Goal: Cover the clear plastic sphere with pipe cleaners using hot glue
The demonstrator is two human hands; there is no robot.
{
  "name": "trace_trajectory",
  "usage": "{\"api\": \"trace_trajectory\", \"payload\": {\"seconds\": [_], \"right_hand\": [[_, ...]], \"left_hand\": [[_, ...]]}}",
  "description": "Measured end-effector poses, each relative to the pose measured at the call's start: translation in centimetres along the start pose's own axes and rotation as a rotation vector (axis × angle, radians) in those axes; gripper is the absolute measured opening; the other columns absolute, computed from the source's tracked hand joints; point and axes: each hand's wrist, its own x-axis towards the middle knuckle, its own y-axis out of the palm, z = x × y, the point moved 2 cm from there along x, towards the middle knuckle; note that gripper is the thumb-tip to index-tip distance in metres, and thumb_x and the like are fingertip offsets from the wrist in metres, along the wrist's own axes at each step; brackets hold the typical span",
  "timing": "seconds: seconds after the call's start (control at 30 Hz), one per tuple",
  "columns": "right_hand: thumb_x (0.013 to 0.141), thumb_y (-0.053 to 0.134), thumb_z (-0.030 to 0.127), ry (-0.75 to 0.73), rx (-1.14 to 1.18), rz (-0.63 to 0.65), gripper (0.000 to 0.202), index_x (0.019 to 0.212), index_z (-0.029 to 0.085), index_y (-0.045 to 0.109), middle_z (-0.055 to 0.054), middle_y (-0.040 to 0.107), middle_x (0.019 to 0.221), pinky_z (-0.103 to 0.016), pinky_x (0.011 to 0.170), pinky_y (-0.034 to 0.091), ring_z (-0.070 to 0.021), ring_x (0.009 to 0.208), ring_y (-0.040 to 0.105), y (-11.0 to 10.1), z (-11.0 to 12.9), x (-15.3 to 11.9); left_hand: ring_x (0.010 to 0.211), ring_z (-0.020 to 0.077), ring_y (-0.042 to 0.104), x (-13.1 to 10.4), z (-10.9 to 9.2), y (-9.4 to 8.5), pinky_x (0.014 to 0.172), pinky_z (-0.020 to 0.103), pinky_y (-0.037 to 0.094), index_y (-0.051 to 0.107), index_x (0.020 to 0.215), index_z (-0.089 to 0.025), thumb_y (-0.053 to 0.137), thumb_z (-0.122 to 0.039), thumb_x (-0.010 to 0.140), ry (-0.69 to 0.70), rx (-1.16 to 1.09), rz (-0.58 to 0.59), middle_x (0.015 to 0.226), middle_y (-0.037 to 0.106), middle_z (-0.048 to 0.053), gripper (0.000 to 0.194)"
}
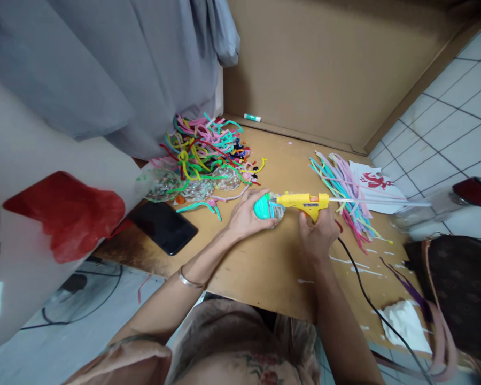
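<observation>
My left hand (246, 215) is wrapped round a small rounded object (262, 207), turquoise and green on one side and clear and patterned on the other. In my right hand (319, 231) is a yellow glue gun (303, 201) held by its grip, its nozzle pointing left and touching or nearly touching the object's top edge. A long clear glue stick (379, 201) sticks out of the gun's back to the right. The black cord (363, 291) runs from near the grip toward the lower right.
Colourful pipe cleaners (202, 144) are heaped at the back left, near clear patterned pieces (198, 188) and a black phone (164, 227). More pipe cleaners (340, 187), a printed sheet (390, 195), white tissue (406, 326) and a dark bag (460, 289) lie right. A glue tube (252, 117) is behind.
</observation>
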Motion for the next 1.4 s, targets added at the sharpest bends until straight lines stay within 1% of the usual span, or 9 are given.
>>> {"api": "trace_trajectory", "payload": {"seconds": [0.17, 0.3, 0.53, 0.73, 0.87, 1.07, 1.23, 1.33, 1.4], "right_hand": [[0.087, 0.051, 0.034, 0.026, 0.033, 0.024, 0.017, 0.094, 0.019, 0.053, -0.008, 0.061, 0.078, -0.033, 0.062, 0.042, -0.0252, 0.073, 0.059, -0.04, 0.19, 0.02], [0.086, 0.051, 0.037, 0.049, 0.038, 0.037, 0.018, 0.092, 0.020, 0.053, -0.007, 0.060, 0.078, -0.033, 0.063, 0.042, -0.0247, 0.073, 0.058, -0.04, 0.08, 0.03], [0.084, 0.052, 0.038, 0.081, 0.055, 0.093, 0.020, 0.093, 0.020, 0.052, -0.009, 0.060, 0.081, -0.034, 0.066, 0.044, -0.0272, 0.078, 0.060, -0.03, -0.24, 0.04], [0.083, 0.052, 0.035, 0.072, 0.085, 0.063, 0.018, 0.092, 0.020, 0.053, -0.009, 0.060, 0.080, -0.034, 0.066, 0.044, -0.0265, 0.077, 0.061, -0.14, -0.17, 0.19], [0.083, 0.052, 0.036, 0.086, 0.093, 0.074, 0.018, 0.091, 0.020, 0.053, -0.009, 0.060, 0.079, -0.034, 0.066, 0.044, -0.0261, 0.076, 0.061, -0.25, -0.21, 0.33], [0.083, 0.051, 0.036, 0.105, 0.096, 0.088, 0.017, 0.091, 0.020, 0.053, -0.009, 0.061, 0.080, -0.035, 0.067, 0.045, -0.0269, 0.078, 0.061, -0.21, -0.19, 0.29], [0.083, 0.052, 0.036, 0.088, 0.081, 0.059, 0.021, 0.096, 0.020, 0.054, -0.010, 0.062, 0.084, -0.035, 0.068, 0.046, -0.0272, 0.080, 0.062, -0.20, -0.15, 0.18], [0.083, 0.052, 0.037, 0.105, 0.069, 0.054, 0.021, 0.096, 0.020, 0.054, -0.008, 0.061, 0.081, -0.034, 0.067, 0.045, -0.0260, 0.078, 0.061, -0.16, -0.21, 0.20], [0.082, 0.053, 0.039, 0.126, 0.075, 0.048, 0.021, 0.092, 0.021, 0.054, -0.007, 0.061, 0.078, -0.033, 0.066, 0.045, -0.0249, 0.075, 0.060, -0.10, -0.20, 0.24]], "left_hand": [[0.128, 0.0290, 0.052, 0.03, 0.02, -0.04, 0.110, 0.044, 0.043, 0.055, 0.133, -0.024, 0.083, -0.037, 0.059, 0.016, 0.011, 0.002, 0.133, 0.055, 0.009, 0.080], [0.129, 0.0286, 0.051, 0.01, 0.02, -0.02, 0.111, 0.043, 0.042, 0.055, 0.133, -0.023, 0.083, -0.037, 0.059, 0.018, 0.006, -0.001, 0.133, 0.055, 0.010, 0.080], [0.127, 0.0292, 0.052, 0.02, -0.02, -0.04, 0.108, 0.045, 0.043, 0.056, 0.132, -0.025, 0.083, -0.037, 0.059, 0.018, -0.011, -0.001, 0.131, 0.056, 0.009, 0.079], [0.125, 0.0286, 0.053, 0.00, -0.25, -0.08, 0.108, 0.044, 0.044, 0.056, 0.132, -0.022, 0.083, -0.035, 0.059, 0.004, -0.003, -0.001, 0.132, 0.056, 0.010, 0.080], [0.126, 0.0287, 0.053, 0.02, -0.18, -0.02, 0.108, 0.044, 0.044, 0.056, 0.133, -0.022, 0.083, -0.036, 0.058, -0.005, -0.016, 0.009, 0.133, 0.055, 0.011, 0.081], [0.127, 0.0288, 0.052, 0.07, -0.08, -0.05, 0.109, 0.045, 0.043, 0.056, 0.132, -0.024, 0.083, -0.036, 0.059, 0.014, -0.003, -0.001, 0.132, 0.056, 0.009, 0.080], [0.127, 0.0290, 0.052, 0.06, -0.21, -0.09, 0.109, 0.045, 0.042, 0.056, 0.132, -0.023, 0.083, -0.035, 0.058, 0.008, -0.011, -0.005, 0.132, 0.056, 0.010, 0.079], [0.127, 0.0295, 0.052, 0.07, -0.26, -0.09, 0.108, 0.046, 0.043, 0.057, 0.131, -0.024, 0.083, -0.035, 0.058, -0.012, -0.010, -0.004, 0.133, 0.056, 0.009, 0.079], [0.128, 0.0299, 0.052, 0.08, -0.27, -0.08, 0.108, 0.046, 0.043, 0.057, 0.131, -0.025, 0.083, -0.035, 0.058, -0.012, -0.008, -0.004, 0.132, 0.056, 0.009, 0.079]]}}
